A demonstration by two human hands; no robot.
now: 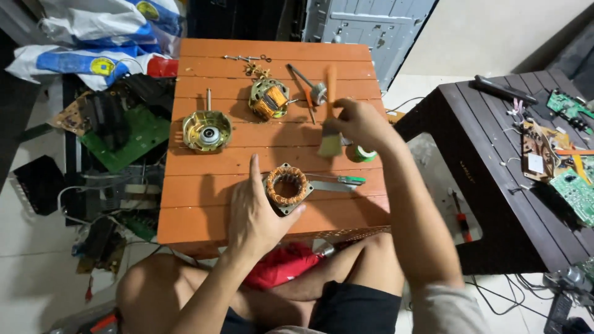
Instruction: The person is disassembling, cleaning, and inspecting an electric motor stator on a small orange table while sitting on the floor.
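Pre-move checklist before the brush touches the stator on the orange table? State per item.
1. Left hand steadies the stator: ok, thumb and fingers at its edge.
2. Right hand grips the paintbrush: ok, bristles point down.
3. Bristles clear of the stator: ok, above and apart.
4. Stator flat on the orange table: ok.
5. Screwdriver clear of the stator: not ok, it lies right beside it.
6. Windings clean: cannot tell.
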